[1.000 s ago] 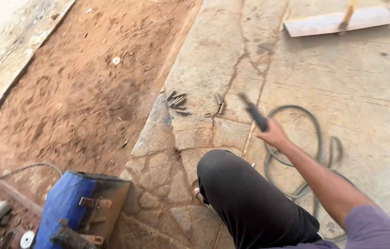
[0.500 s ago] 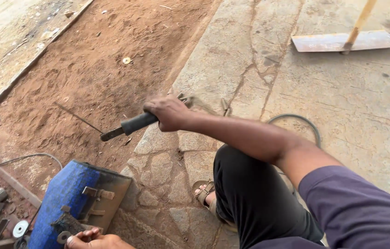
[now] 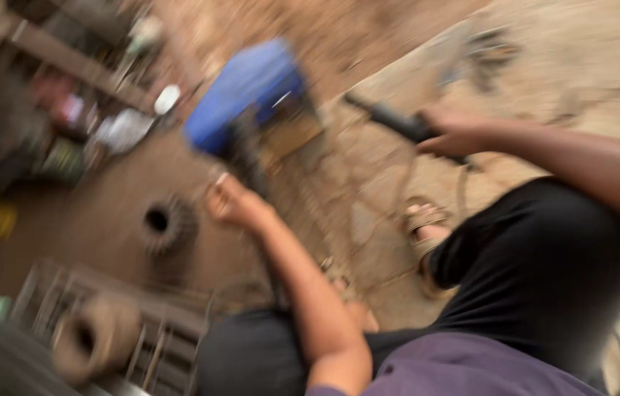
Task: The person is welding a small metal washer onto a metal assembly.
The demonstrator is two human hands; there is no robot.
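The picture is heavily blurred by motion. My right hand (image 3: 451, 133) is closed around the black handle of a rod-like tool (image 3: 391, 119) that points up and left over the stone paving. My left hand (image 3: 233, 203) reaches forward with curled fingers, just below a blue box-shaped machine (image 3: 251, 84) on the ground. A dark cable or strap (image 3: 248, 158) runs from the machine toward that hand; whether the hand grips it is unclear. My bent knee in black trousers (image 3: 545, 271) fills the lower right.
A round toothed metal part with a centre hole (image 3: 162, 222) lies on the dirt. A metal frame and a ring-shaped piece (image 3: 97, 337) sit at lower left. Blurred clutter (image 3: 68, 125) lines the upper left. My sandalled foot (image 3: 427, 224) rests on the paving.
The view has swung left and down toward the blue machine. My right hand still holds the black-handled tool, now at the upper right. My left arm has stretched out to the machine.
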